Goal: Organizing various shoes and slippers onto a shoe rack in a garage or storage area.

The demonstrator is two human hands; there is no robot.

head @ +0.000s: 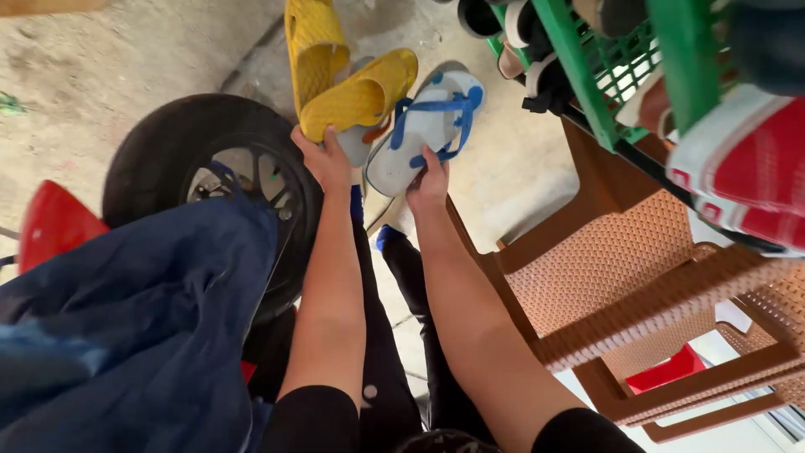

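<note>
Head view, looking down along both bare forearms, which I see extended forward and side by side from black sleeves. The left hand is raised with its back toward the camera, fingers curled and clamped on the heel end of a yellow perforated slide sandal. That sandal tilts with its toe end up and to the right, and a second yellow slide sandal stands just behind it, touching or overlapping it; I cannot tell whether the left hand also grips this second one.

The right hand, just right of the left hand, is closed on the heel edge of a white flip-flop with blue straps, thumb on the upper face. The flip-flop shows its pale footbed to the camera, the blue Y-shaped strap running from the toe post to both sides. It lies just right of the yellow sandal, and a grey sole edge shows between the two.

Left of the yellow sandal and lower, a black tyre with a spoked wheel stands on the concrete floor, partly covered by dark blue cloth, with a red part beside it. Right of the sandal, a green shoe rack carries more footwear, including a red and white shoe. Below the rack stands a stack of brown woven-pattern plastic chairs.
</note>
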